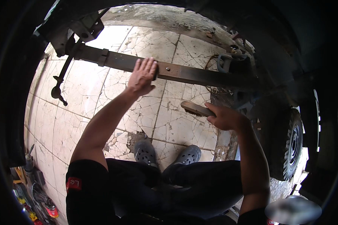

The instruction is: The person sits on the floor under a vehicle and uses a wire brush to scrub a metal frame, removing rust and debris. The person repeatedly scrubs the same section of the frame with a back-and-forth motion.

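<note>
A long dark metal bar (120,62) spans the upper part of the view from left to right, with a clamp-like band (103,57) around it and a small bolt (168,69) near its middle. Flat on this bar rests my left hand (142,78), its fingers stretched out and holding nothing. My right hand (229,117) grips the end of a wooden-backed brush (194,107), its dark bristles facing down. The brush is held below the bar, apart from it.
A rod with a jointed end (56,92) hangs at the left. Cracked floor tiles (112,90) lie below, with my grey clogs (145,152) on them. To the right stands a treaded wheel (293,144). Assorted tools (37,191) lie at the lower left.
</note>
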`<state>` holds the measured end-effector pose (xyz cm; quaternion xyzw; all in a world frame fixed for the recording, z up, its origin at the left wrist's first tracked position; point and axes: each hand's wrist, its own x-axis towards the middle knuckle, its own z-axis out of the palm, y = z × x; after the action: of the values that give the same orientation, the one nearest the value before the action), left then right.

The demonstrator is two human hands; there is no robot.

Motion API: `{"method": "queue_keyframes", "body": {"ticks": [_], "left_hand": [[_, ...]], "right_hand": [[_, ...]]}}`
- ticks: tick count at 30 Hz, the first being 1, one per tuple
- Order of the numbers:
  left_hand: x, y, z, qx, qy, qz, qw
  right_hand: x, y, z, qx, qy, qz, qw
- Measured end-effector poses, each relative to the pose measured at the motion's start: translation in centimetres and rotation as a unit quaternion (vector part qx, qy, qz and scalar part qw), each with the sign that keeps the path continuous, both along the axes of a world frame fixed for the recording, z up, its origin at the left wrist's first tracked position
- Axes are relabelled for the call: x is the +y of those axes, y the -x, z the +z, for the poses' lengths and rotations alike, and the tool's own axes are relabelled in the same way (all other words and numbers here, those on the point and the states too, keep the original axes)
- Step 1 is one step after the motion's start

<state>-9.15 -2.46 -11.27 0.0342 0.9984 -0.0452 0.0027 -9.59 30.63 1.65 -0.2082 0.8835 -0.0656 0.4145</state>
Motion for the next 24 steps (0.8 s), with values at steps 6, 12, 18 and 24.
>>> {"method": "queue_keyframes", "body": {"ticks": [6,12,18,24], "left_hand": [[-1.1,1.0,0.6,0.016,0.016,-0.003,1.0],[0.0,-1.3,0.0,0.021,0.009,-0.018,1.0],[1.0,1.8,1.0,0.005,0.006,0.026,1.0],[4.0,0.0,0.0,-0.009,-0.034,-0.04,0.999]], "right_hand": [[1.3,-1.0,2.1,0.092,0.06,-0.02,0.994],[1.9,-0.5,1.9,0.117,0.054,0.008,0.992],[0.3,-0.8,2.0,0.045,0.048,-0.009,0.998],[1.6,-0.5,1.4,0.067,0.022,-0.01,0.997]]}}
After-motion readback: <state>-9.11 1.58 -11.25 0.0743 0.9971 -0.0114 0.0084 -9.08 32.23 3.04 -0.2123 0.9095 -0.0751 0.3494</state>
